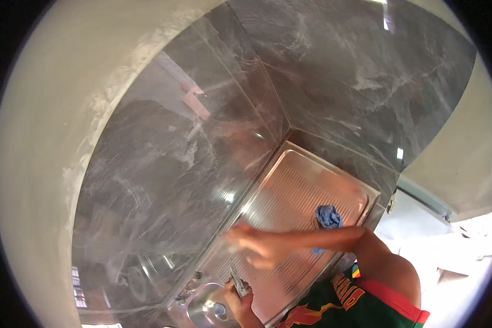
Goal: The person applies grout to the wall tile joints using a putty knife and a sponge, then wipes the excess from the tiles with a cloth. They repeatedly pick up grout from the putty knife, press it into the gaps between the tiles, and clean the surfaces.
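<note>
On the steel drainboard (306, 180), centre frame: your right hand (254, 246) is stretched out to the left over the ribbed surface. The fingers look extended and mostly open, with nothing visible in the grip. Motion blur hides whether the palm actually touches the metal, so I can't tell contact.

Near edge, just below it: your left hand (238, 292) is closed around a slim grey tool (235, 276), whose tip sticks up out of the fist toward the right hand. What kind of tool it is isn't readable, as it's too small. This hand sits at the near-left end of the drainboard, just right of the sink bowl (202, 309) and the tap fittings (194, 280).

A blue cloth (328, 217) lies bunched on the drainboard at the right, just beyond your right forearm. The forearm crosses in front of its lower part. Neither hand is on it.

Dark marbled slabs (164, 180) surround the sink on the left and far sides. Your green jersey (339, 303) with red trim fills the near-right corner.
</note>
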Demonstrator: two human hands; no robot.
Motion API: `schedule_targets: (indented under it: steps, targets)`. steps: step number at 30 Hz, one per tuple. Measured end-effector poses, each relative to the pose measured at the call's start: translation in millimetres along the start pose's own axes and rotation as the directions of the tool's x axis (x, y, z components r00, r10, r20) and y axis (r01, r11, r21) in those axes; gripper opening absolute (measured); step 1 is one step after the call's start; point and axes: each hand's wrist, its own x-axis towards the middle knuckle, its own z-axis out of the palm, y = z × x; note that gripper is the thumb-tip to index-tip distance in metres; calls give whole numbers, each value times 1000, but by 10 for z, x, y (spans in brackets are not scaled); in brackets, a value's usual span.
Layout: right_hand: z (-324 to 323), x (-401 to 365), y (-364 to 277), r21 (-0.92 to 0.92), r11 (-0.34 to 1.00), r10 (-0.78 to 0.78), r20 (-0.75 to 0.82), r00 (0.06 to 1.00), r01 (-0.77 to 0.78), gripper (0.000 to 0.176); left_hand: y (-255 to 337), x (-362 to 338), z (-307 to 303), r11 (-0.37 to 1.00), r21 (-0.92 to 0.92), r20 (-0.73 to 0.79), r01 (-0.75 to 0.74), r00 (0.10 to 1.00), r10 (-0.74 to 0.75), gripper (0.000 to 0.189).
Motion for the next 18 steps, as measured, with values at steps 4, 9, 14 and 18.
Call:
schedule_targets:
  steps: [4,9,14,18]
  targets:
    - [375,-373,-273,-207,978,13,206,978,31,68,-151,-111,32,991,-9,72,132,989,-131,11]
    - [251,-564,-388,-326,945,137,397,907,0,62,-117,-17,-367,998,-30,132,62,990,-58,14]
    - [438,-519,-519,-343,934,230,349,909,-105,58,-173,-329,-35,988,149,177,-49,984,22,18]
    - [578,-577,-495,-395,908,318,430,845,-141,69,-246,-271,-531,993,-121,305,8,952,30,33]
